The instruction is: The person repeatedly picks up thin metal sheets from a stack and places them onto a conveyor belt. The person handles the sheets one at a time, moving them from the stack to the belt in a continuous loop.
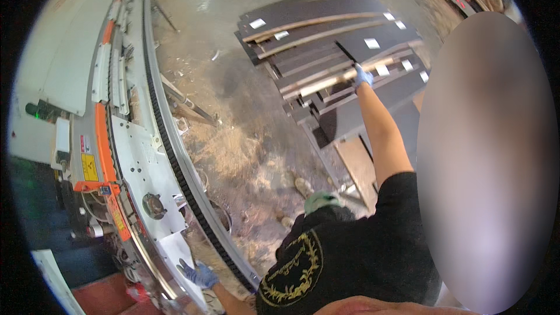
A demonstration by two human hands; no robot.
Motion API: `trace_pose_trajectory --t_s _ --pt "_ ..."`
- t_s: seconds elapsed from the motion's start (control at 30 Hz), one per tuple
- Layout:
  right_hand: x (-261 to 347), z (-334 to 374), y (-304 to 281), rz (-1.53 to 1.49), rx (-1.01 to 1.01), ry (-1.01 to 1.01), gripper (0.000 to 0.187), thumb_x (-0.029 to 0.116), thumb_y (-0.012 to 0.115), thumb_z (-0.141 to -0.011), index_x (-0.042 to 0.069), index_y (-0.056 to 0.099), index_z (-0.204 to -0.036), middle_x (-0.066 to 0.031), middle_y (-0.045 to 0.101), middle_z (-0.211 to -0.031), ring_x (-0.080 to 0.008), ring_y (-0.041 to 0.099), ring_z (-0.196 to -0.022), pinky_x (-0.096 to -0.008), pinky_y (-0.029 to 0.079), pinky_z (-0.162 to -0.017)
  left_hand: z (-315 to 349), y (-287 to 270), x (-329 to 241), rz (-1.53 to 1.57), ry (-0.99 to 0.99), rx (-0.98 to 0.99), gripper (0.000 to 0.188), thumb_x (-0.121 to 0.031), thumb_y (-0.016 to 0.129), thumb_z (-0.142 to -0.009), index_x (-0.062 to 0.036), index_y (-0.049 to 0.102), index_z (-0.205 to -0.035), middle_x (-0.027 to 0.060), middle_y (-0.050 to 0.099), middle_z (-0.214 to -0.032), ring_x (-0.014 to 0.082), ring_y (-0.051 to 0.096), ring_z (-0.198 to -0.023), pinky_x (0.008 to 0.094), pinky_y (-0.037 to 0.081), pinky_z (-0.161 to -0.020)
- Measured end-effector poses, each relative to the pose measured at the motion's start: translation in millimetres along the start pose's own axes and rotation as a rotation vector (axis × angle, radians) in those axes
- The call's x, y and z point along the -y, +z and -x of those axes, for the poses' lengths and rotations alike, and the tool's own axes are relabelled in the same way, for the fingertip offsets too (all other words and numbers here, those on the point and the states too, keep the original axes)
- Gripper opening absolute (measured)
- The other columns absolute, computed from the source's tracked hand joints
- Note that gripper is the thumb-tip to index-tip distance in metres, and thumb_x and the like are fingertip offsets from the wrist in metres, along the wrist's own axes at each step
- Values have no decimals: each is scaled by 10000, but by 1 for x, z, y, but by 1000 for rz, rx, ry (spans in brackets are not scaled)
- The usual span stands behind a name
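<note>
My right hand (363, 76), in a blue glove, reaches far forward over a stack of dark panels (338, 32). Its fingers are closed at the end of a thin dark strip (345, 52), which points away to the upper left; the grip itself is small and partly hidden. Beside that hand lies a pale wood-coloured strip (326, 85) along the stack. My left hand (199, 274), also in a blue glove, rests with fingers apart at the edge of the long machine's white bed (175, 251), holding nothing that I can see.
Along the left runs a long machine with an orange rail (105, 146) and a black ribbed track (175, 166). White labels (371, 43) dot the panels. Dust and scraps cover the floor (233, 140) between machine and stack. A blurred patch hides the right side.
</note>
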State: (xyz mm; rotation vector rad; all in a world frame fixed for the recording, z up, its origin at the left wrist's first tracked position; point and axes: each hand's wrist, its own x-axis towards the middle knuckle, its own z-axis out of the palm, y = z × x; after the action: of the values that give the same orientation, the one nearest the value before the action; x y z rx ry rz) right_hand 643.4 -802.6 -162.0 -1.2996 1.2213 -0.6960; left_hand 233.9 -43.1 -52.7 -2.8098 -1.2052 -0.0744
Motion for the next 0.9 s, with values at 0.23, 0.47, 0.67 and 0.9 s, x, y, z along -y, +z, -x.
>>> trace_pose_trajectory --t_s 0.23,0.47,0.67,0.9 --pt "2 -75 20 -325 169 330 429 391 711 -727 3 589 -866 -97 582 -743 -191 525 -531 -334 457 -431 47 -32 -19 343 -56 -88 539 -204 564 -827 -89 409 -1331 153 309 -1414 311 336 -1264 389 276 -1051" --pt "-30 58 -46 -372 785 331 237 306 657 -775 143 511 -685 -35 486 -576 -188 479 -463 -352 454 -467 24 37 -17 481 54 -57 516 -231 439 -896 -61 324 -1369 139 260 -1442 306 280 -1311 412 255 -1071" --pt "-36 218 -105 -126 869 515 293 204 703 -741 64 593 -973 -66 634 -886 -186 597 -731 -377 521 -687 -13 59 -59 51 449 49 601 -290 581 -797 -15 398 -1298 173 383 -1352 270 347 -1252 374 255 -1055" --pt "-15 462 -140 -78 1530 345 562 222 741 -733 75 501 -1220 -38 572 -1143 -186 510 -1058 -341 417 -892 94 -26 -83 703 640 67 790 -370 692 -687 -21 355 -1310 208 344 -1347 320 389 -1187 416 324 -997"
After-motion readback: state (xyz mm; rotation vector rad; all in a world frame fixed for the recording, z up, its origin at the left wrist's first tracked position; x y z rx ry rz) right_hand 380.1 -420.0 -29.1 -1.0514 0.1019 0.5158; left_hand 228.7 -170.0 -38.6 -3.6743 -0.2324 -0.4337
